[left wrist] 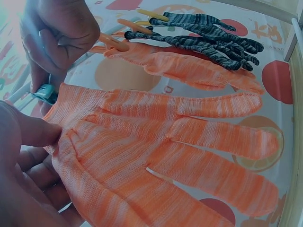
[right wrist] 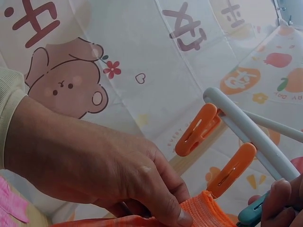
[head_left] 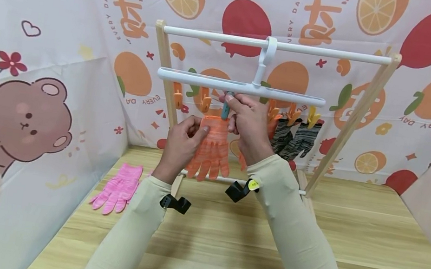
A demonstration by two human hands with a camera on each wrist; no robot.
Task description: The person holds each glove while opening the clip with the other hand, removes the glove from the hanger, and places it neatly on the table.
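Left grip (head_left: 180,147) pinching orange glove (head_left: 211,150) under white hanger (head_left: 207,81), right grip (head_left: 252,126) pinching teal clip (head_left: 225,110) at its top edge; step: apparently clipping, next move calling for a firm bite before release.

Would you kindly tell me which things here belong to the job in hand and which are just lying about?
In use, it seems:
orange glove, pinched by the left hand
teal clip, held by the right hand
white hanger
its rack

Apparently idle:
pink glove on the table
dark gloves, clipped up
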